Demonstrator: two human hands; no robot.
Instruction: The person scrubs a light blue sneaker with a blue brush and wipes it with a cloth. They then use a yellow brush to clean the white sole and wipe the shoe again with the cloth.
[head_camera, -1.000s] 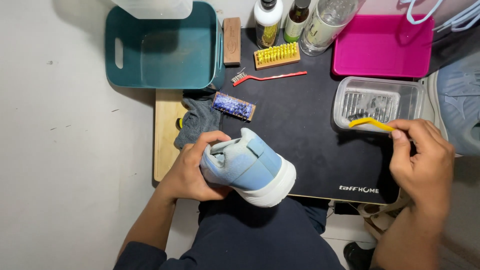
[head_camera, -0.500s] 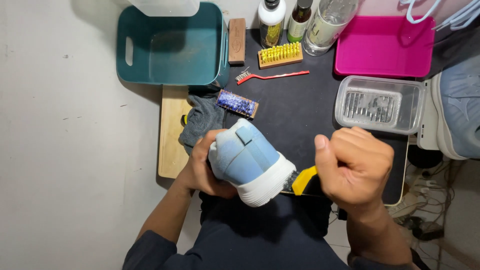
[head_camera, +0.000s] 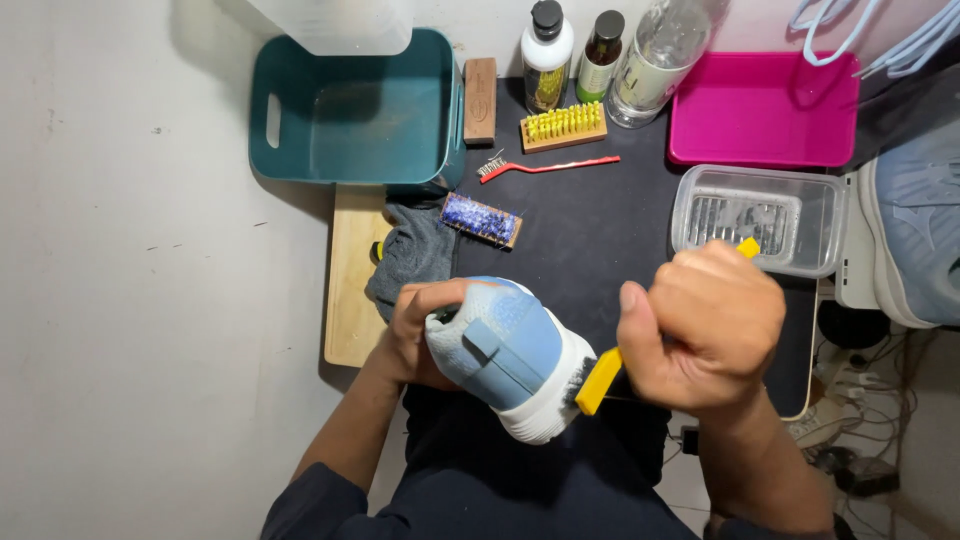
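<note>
1. A black mat (head_camera: 600, 250) covers a small worktable set against a pale wall (head_camera: 130, 250), seen from above by a seated person's head camera.

2. Nearest the camera, a light-blue sneaker (head_camera: 510, 350) with a white sole sits over the person's lap at the mat's front edge, tipped on its side so that the sole rim faces the right hand.

3. The left hand (head_camera: 420, 335) is wrapped around the shoe's heel end, fingers curled over the upper, apparently to steady it against the scrubbing.

4. The right hand (head_camera: 705, 330) is closed in a fist on a yellow-handled brush (head_camera: 598, 382); its dark bristles touch the sole's edge, and the handle's tail shows above the knuckles.

5. Just behind the shoe, a grey cloth (head_camera: 415, 255) is draped over a wooden board (head_camera: 350, 280), with a blue-bristled brush (head_camera: 482, 219) beside it.

6. To the right, a clear plastic tub (head_camera: 755, 215) sits close behind the fist, the nearest thing in the brush arm's way.

7. Further back lie a red-handled brush (head_camera: 550, 167), a yellow-bristled wooden brush (head_camera: 564, 125) and a plain wooden block (head_camera: 480, 100).

8. Along the rear stand a teal basin (head_camera: 355, 110), three bottles (head_camera: 600, 60) and a pink tray (head_camera: 765, 110).

9. A second blue shoe (head_camera: 915, 230) rests off the mat at the right edge.
</note>
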